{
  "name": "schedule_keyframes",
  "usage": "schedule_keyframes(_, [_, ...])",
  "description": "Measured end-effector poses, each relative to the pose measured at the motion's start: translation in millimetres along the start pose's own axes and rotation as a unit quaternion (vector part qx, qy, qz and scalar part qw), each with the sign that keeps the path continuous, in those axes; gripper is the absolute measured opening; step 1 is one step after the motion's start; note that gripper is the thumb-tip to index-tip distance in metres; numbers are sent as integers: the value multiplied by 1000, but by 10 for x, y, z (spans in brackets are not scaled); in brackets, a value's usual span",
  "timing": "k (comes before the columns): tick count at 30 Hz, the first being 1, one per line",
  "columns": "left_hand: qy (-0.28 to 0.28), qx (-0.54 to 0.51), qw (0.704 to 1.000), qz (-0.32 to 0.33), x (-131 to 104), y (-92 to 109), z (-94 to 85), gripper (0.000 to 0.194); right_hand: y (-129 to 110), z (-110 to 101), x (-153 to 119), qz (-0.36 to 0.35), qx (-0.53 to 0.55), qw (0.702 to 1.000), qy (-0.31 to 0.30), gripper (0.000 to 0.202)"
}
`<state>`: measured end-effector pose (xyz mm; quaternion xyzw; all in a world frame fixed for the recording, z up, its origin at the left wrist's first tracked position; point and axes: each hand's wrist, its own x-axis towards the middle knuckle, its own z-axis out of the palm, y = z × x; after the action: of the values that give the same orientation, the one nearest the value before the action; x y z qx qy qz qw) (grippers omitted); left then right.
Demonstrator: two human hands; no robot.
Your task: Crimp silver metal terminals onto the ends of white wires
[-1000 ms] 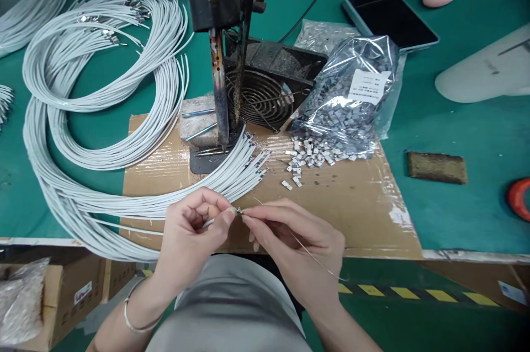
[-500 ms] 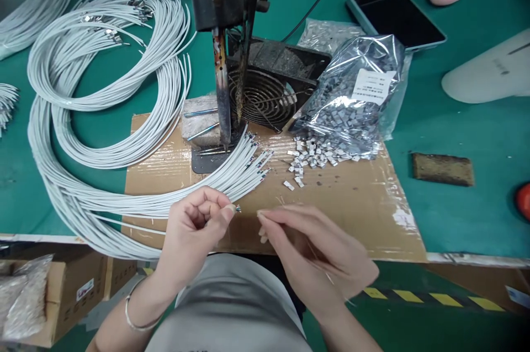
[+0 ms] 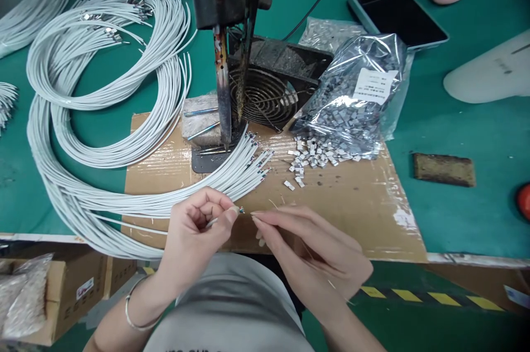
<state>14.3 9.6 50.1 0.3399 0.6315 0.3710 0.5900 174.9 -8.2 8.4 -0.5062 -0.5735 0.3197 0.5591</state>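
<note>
My left hand (image 3: 202, 230) is closed in a pinch on a white cable (image 3: 212, 222). The cable's stripped end (image 3: 242, 210), with tiny coloured wires, pokes out past the thumb tip. Just to its right, a small gap away, my right hand (image 3: 306, 247) is closed with thumb and forefinger pressed together. A thin pale wire (image 3: 272, 204) runs through its fingers; whatever sits at the very fingertips is too small to make out. Above the hands lies a fanned bundle of white cables (image 3: 207, 184) with stripped ends. Small metal connectors (image 3: 314, 153) are heaped to the upper right.
A soldering iron (image 3: 223, 87) hangs tip-down over a dark metal plate (image 3: 202, 163), in front of a black fan (image 3: 265, 95). Cardboard (image 3: 351, 208) covers the bench. A bag of connectors (image 3: 348, 104), a phone (image 3: 397, 15) and a brown sponge (image 3: 444, 169) lie rightward; coiled cables (image 3: 111, 98) lie left.
My right hand has moved a little left, so its fingertips are closer to the stripped cable end. My left hand has shifted very slightly right, still pinching the cable.
</note>
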Motion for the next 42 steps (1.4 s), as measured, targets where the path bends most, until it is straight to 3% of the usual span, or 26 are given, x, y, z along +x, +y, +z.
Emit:
schedule_keyframes(6, [53,-21,998,-19,-55,97,97,15,-13,-5,33,23,13,999,-22,25])
schedule_keyframes(12, [52,-23,998,-27,-60,95,102,16,43,8,15,-89,-70,993,-12,30])
schedule_keyframes(15, [52,-25,998,-30,-60,91,105,16,36,-20,7,-107,-104,989,5,30])
schedule_keyframes(17, [55,-29,998,-24,-58,87,103,16,19,-43,7,-66,-97,993,21,29])
schedule_keyframes(20, [59,-24,998,-8,-54,78,86,14,0,-59,33,52,-1,998,36,26])
schedule_keyframes(26, [41,3,999,6,-55,68,41,11,4,5,143,191,198,961,-16,20])
schedule_keyframes(37, [-6,-1,996,88,22,-31,-7,15,-64,24,230,190,182,963,-54,28])
schedule_keyframes(42, [11,8,996,92,35,-55,-15,15,-40,31,193,156,149,976,-42,30])
